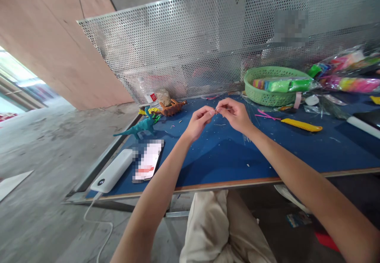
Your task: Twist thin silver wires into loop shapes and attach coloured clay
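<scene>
Both hands meet above the middle of the blue table (pixel 225 156). My left hand (pixel 199 121) and my right hand (pixel 234 113) pinch a tiny piece between their fingertips; it is too small to identify. To the left stand a teal toy dinosaur (pixel 141 126) and an orange toy dinosaur (pixel 172 107). A yellow utility knife (pixel 301 125) lies to the right of my right hand, next to a thin pink strip (pixel 265 115).
A green basket (pixel 271 85) with bright packets sits at the back right, beside bags of colourful material (pixel 346 75). A white power bank (pixel 113 171) and a phone (pixel 147 161) lie near the front left edge. A perforated metal screen (pixel 208 41) backs the table.
</scene>
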Demonstrator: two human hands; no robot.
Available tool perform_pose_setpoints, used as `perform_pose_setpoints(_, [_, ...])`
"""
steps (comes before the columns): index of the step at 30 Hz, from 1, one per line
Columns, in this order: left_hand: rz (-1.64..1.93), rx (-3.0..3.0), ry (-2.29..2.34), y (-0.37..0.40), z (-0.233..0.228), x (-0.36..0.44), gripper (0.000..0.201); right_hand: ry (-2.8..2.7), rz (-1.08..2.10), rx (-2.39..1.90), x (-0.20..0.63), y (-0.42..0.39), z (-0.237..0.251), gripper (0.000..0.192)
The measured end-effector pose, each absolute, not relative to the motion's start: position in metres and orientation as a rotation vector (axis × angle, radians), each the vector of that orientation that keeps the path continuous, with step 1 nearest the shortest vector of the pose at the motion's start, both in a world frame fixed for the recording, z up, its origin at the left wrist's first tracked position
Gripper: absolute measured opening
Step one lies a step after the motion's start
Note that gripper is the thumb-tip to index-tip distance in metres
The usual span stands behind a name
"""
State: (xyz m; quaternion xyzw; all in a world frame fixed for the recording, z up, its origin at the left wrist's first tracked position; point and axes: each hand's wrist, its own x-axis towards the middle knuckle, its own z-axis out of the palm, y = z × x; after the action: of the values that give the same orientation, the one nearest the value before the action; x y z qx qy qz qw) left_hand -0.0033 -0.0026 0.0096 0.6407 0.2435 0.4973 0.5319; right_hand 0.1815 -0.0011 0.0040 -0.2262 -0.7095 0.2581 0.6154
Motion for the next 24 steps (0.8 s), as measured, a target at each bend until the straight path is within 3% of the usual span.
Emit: perform_pose_setpoints(24, [1.312, 1.895, 0.746, -0.008, 0.019, -0.014, 0.028, -1.81, 0.554, -0.533, 0.192, 0.002, 0.011, 0.02])
